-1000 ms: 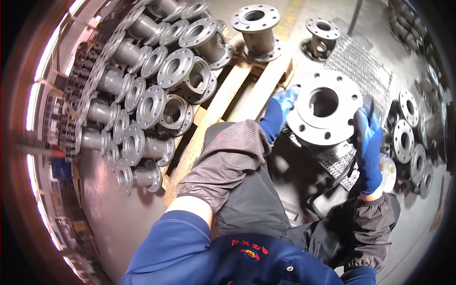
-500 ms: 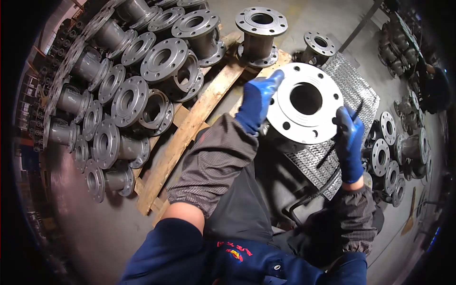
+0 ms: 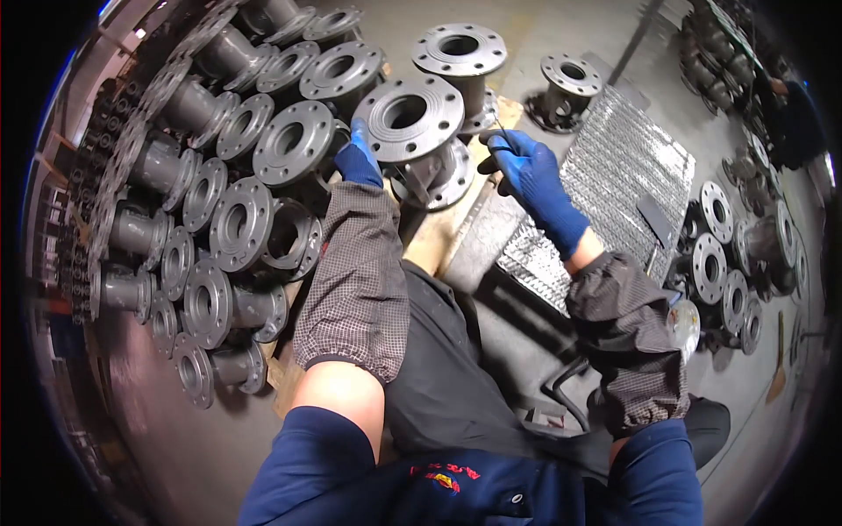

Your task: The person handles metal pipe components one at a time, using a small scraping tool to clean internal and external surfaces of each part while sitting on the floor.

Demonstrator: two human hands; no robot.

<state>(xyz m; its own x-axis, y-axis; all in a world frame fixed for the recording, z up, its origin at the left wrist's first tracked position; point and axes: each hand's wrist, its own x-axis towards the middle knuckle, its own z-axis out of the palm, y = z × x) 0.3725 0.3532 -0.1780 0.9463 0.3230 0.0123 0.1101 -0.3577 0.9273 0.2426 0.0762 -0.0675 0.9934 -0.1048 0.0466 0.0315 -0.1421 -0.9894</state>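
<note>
A grey flanged pipe fitting (image 3: 437, 95) stands upright over the wooden pallet, its round, bolt-holed top flange facing up. My left hand (image 3: 359, 154), in a blue glove, is closed on the left rim of that flange. Whether the lower flange rests fully on the pallet, I cannot tell. Right of the fitting, my gloved right hand (image 3: 537, 180) is curled, apart from the flange. A thin dark rod, mostly hidden by the fingers, sticks up out of it. Just behind is another upright flanged fitting (image 3: 460, 60).
Rows of flanged fittings (image 3: 241, 223) crowd the left side. A patterned metal plate-like surface (image 3: 627, 167) lies to the right, with a dark flat piece (image 3: 654, 219) on it. One fitting (image 3: 568, 83) stands behind it; more flanges (image 3: 710, 263) line the far right.
The fitting, earlier held up between both hands above the metal surface, has moved left to the pallet. My right hand has come off its flange and moved left.
</note>
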